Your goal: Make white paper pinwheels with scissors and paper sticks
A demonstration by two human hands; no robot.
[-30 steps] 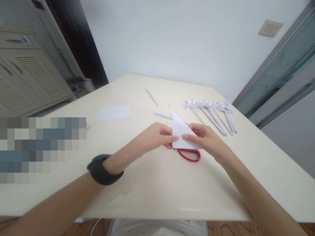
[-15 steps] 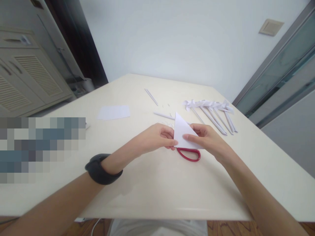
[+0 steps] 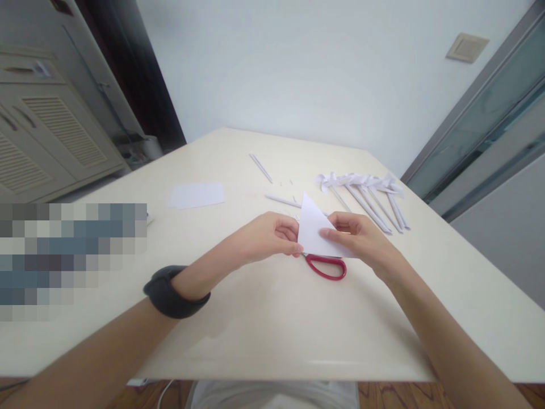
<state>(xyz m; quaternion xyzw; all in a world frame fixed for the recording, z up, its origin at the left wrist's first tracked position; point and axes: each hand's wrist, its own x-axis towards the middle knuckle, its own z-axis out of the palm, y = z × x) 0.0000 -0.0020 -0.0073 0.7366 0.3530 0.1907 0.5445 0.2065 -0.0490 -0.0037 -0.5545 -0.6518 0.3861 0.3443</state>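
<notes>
Broadly, a cream desk [image 3: 264, 335] fills the view, with a louvred cabinet [image 3: 46, 142] off to its left and a pale wall behind. On the desk's far right lies a row of white paper pinwheels [image 3: 366, 193] on rolled paper sticks, side by side and touching one another. A flat white sheet [image 3: 196, 195] lies well apart from them on the left, and two loose rolled paper sticks [image 3: 261, 167] lie between, toward the far edge.

Nearer the middle, both hands meet over the desk. The left hand [image 3: 266, 238], a dark band [image 3: 172, 292] on its wrist, pinches the left edge of a folded white paper triangle [image 3: 315, 230]; its grip is closed on the paper. The right hand [image 3: 361, 241] holds the triangle's right side, thumb on the front face and fingers behind, likewise closed on it. The triangle stands tilted, its tip pointing away from the person.

Just under it lie red-handled scissors [image 3: 327, 267] on the desk, their blades hidden behind the paper and hands.
</notes>
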